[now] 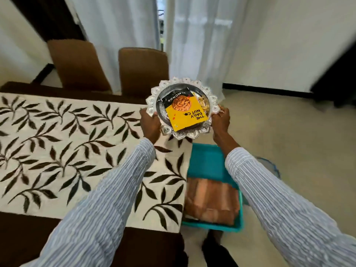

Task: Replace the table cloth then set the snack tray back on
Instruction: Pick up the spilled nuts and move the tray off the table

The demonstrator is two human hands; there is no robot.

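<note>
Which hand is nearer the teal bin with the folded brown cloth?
Right. The right hand grips the silver tray almost directly above the teal bin; the left hand holds the tray's other side, over the table.

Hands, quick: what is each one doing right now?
Left hand: closed on the left rim of the round silver scalloped snack tray.
Right hand: closed on the tray's right rim.

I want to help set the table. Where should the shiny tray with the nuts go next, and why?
Probably a short move to the person's left, then down onto the leafy cloth. The cloth already lies spread on the table, and the tray is held by its rim in the left hand and right hand, partly past the table's end, above the blue bin.
</note>
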